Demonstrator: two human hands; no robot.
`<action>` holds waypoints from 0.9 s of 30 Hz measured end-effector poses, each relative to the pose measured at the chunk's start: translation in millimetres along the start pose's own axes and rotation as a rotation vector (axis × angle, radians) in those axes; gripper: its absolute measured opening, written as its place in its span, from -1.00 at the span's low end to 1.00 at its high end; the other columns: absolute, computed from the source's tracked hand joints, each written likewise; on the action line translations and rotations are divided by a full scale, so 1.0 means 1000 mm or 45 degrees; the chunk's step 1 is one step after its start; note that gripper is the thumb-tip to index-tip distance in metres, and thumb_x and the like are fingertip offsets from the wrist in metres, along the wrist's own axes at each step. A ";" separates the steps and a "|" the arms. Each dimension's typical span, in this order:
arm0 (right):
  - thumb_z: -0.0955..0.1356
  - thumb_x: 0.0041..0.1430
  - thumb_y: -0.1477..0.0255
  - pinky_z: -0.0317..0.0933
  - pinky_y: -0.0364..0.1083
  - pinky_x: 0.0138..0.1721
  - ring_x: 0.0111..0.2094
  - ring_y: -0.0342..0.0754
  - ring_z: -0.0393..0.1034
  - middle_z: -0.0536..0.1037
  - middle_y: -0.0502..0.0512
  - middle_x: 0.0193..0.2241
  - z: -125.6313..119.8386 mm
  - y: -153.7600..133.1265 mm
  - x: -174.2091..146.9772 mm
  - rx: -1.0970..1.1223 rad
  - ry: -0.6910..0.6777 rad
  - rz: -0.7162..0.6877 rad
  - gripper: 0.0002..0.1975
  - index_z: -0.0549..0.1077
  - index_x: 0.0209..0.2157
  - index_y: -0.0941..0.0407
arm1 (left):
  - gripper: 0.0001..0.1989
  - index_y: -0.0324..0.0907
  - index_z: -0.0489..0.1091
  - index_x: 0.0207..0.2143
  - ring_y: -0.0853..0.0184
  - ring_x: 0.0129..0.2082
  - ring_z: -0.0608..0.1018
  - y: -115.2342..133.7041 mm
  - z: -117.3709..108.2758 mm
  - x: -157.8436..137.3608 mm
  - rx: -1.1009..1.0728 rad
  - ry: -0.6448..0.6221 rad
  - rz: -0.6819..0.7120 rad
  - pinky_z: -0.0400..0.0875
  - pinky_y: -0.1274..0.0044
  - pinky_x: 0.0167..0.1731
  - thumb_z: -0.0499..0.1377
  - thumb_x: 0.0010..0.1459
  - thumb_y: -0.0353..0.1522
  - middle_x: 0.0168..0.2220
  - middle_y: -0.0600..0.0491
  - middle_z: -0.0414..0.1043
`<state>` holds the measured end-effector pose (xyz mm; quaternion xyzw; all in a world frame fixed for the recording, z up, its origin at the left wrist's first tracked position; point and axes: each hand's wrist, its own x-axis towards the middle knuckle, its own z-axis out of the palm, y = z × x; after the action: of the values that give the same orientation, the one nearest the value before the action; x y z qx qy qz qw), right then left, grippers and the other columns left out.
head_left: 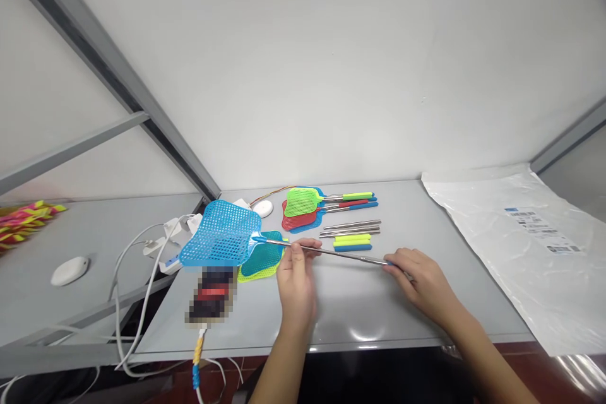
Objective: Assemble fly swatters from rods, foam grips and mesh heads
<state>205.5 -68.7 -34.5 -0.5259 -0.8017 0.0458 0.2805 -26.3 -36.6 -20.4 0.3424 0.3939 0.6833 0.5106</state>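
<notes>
A blue fly swatter (225, 233) is held across the table, its perforated head at the left and its metal rod running to the right. My left hand (297, 268) is closed around the rod near its middle. At the far end, my right hand (416, 274) grips the handle, of which only a bit of blue shows. Beneath the rod lie loose swatter heads, a teal one (262, 255) over a yellow-green one (250, 276). Beyond my hands are several metal rods (353, 227), with yellow grips (353, 240) and a blue grip (353, 248) alongside.
Several swatters, including a green one (303, 202) and a red one (298, 221), lie stacked at the back. A white plastic bag (511, 252) covers the right side. White cables (154, 265), a power strip (170, 263) and a pixelated object (213, 297) occupy the left.
</notes>
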 end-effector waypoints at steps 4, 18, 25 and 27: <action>0.19 0.33 0.36 0.12 -0.09 -0.35 -0.44 -0.09 0.30 0.49 0.08 -0.44 -0.004 -0.009 0.005 -0.059 0.000 -0.049 -0.74 0.47 -0.20 0.10 | -0.66 -0.22 0.50 -0.29 0.25 -0.17 0.51 -0.017 0.016 -0.018 0.148 -0.216 -0.160 0.36 0.45 -0.13 0.06 0.26 -0.16 -0.24 -0.09 0.51; 0.23 0.32 0.40 0.10 -0.09 -0.34 -0.42 -0.09 0.30 0.47 0.05 -0.42 -0.013 0.012 -0.011 -0.044 0.069 -0.054 -0.84 0.43 -0.21 0.10 | -0.64 -0.23 0.48 -0.32 0.27 -0.21 0.53 -0.005 0.019 -0.008 -0.049 -0.160 -0.098 0.38 0.42 -0.13 0.05 0.26 -0.14 -0.29 -0.06 0.52; 0.23 0.32 0.39 0.08 -0.09 -0.35 -0.43 -0.10 0.28 0.47 0.04 -0.43 -0.020 0.024 -0.018 -0.064 0.073 -0.065 -0.84 0.43 -0.22 0.09 | -0.66 -0.22 0.41 -0.44 0.33 -0.37 0.54 0.011 0.007 0.008 -0.194 0.103 0.067 0.42 0.43 -0.22 0.10 0.22 -0.14 -0.44 0.03 0.47; 0.24 0.32 0.40 0.09 -0.09 -0.34 -0.42 -0.10 0.30 0.47 0.04 -0.43 -0.021 0.031 -0.023 -0.039 0.075 -0.053 -0.85 0.43 -0.22 0.10 | -0.65 -0.21 0.40 -0.46 0.33 -0.39 0.54 0.020 -0.001 0.019 -0.220 0.136 0.099 0.42 0.43 -0.25 0.11 0.22 -0.14 -0.47 0.05 0.46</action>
<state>247.9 -79.9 -37.6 -0.5145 -0.8043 0.0123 0.2970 -40.1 -21.5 -2.2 0.2751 0.3465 0.7514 0.4896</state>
